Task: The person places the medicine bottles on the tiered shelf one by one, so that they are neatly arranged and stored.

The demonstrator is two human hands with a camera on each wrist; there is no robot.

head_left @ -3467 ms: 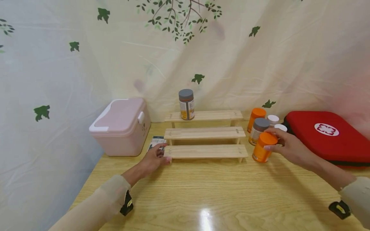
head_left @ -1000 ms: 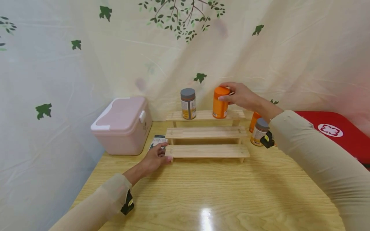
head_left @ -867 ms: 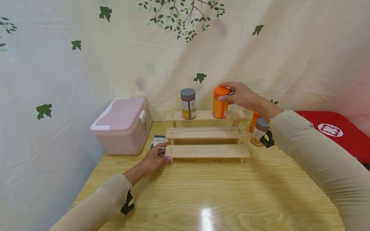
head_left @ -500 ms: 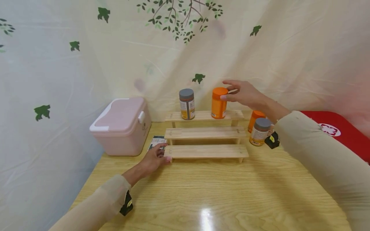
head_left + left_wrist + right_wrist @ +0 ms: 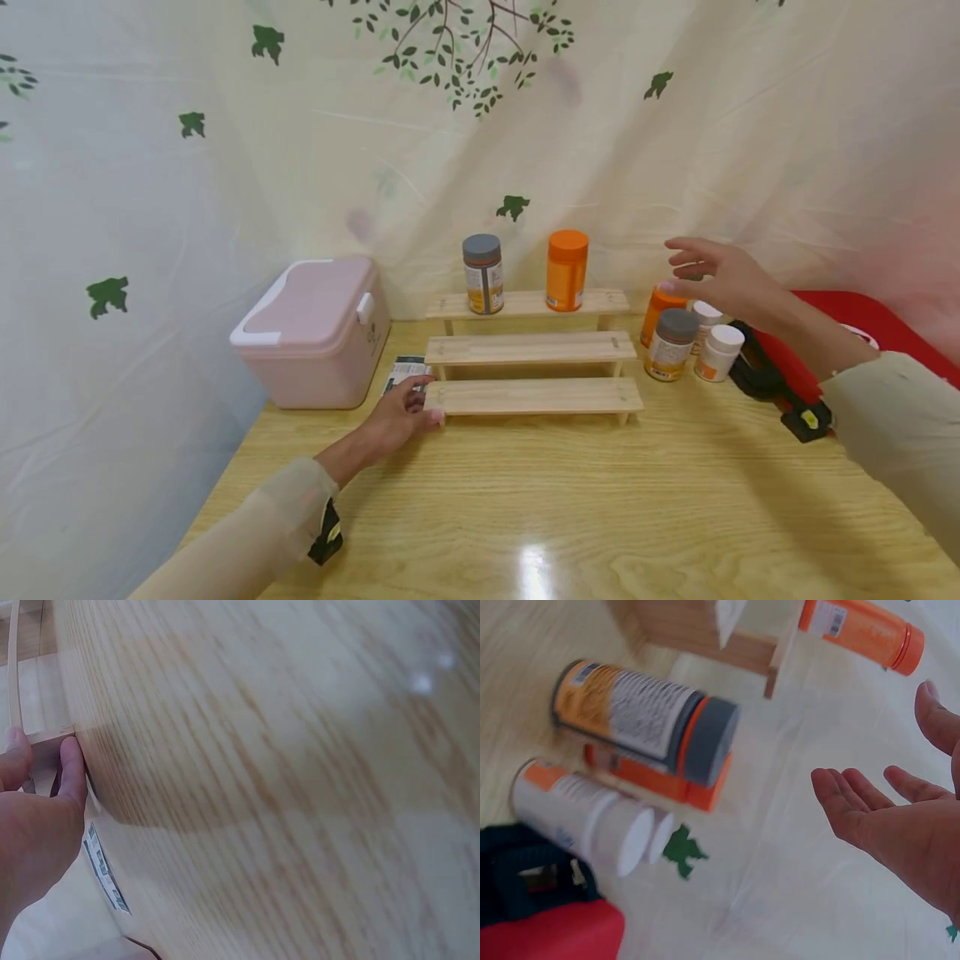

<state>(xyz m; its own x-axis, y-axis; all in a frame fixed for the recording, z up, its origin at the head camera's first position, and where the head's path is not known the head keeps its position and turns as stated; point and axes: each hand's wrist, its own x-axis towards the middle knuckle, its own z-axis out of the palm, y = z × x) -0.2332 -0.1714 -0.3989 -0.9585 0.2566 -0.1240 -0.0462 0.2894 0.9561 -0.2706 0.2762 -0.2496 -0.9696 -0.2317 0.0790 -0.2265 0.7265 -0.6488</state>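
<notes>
A three-step wooden rack [image 5: 532, 397] stands mid-table. My left hand [image 5: 393, 421] grips the left end of its lowest step; in the left wrist view the fingers [image 5: 72, 769] and thumb lie around that end. On the top step stand a grey-capped pill bottle [image 5: 483, 279] and an orange pill bottle [image 5: 567, 273], both upright. My right hand [image 5: 727, 279] hovers with nothing in it, fingers spread and slightly bent. Below it stand another grey-capped bottle [image 5: 667, 354], a second orange bottle [image 5: 656, 315], partly hidden, and two white bottles [image 5: 718, 357].
A pink lidded box [image 5: 315, 342] sits left of the rack, with a small printed packet [image 5: 407, 368] between them. At the right lies a red first-aid case [image 5: 832, 312] with a black handle, partly behind my right forearm. A patterned curtain hangs behind the table.
My right hand carried the orange bottle from the right-hand group to the top step, let go, and moved back right above the remaining bottles. My left hand stayed on the rack.
</notes>
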